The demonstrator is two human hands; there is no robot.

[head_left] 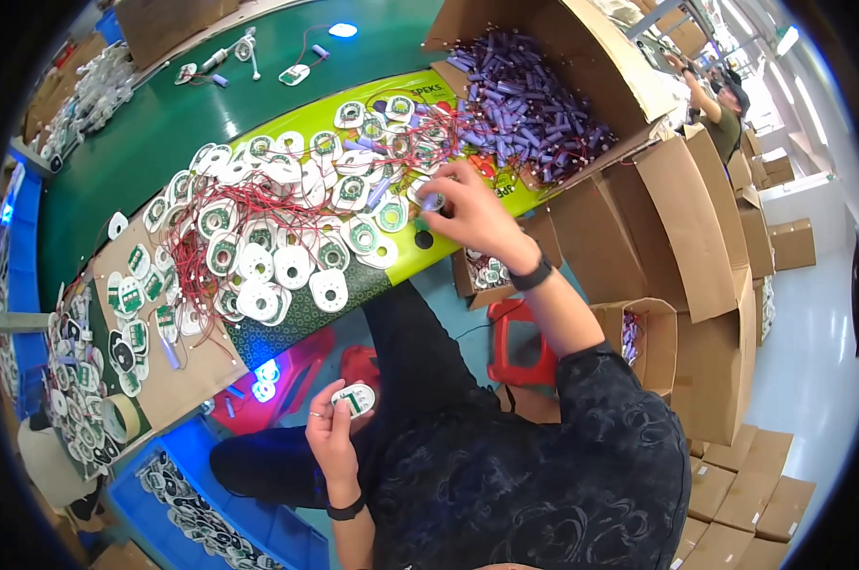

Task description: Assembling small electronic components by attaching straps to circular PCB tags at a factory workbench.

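Note:
My left hand (332,445) is closed round the edge of a white oval housing (356,400) with a green circuit board, held above my lap. Over the right part of the table, my right hand (475,217) has its fingers curled together. A purple battery cell (432,201) shows between those fingers, partly hidden by them. Beside that hand lies a heap of white housings with round green boards (363,234), trailing thin red wires (249,201). Just beyond, a big cardboard box (629,66) holds many loose purple battery cells (524,104) with wires.
A green surface (163,133) behind carries a few wired parts and a lit piece (343,30). Left are stacked circuit boards (137,285), a tape roll (120,418) and a blue bin (277,522). Red stools (522,347) stand below; cartons (733,484) line the right. Another person (724,104) works beyond.

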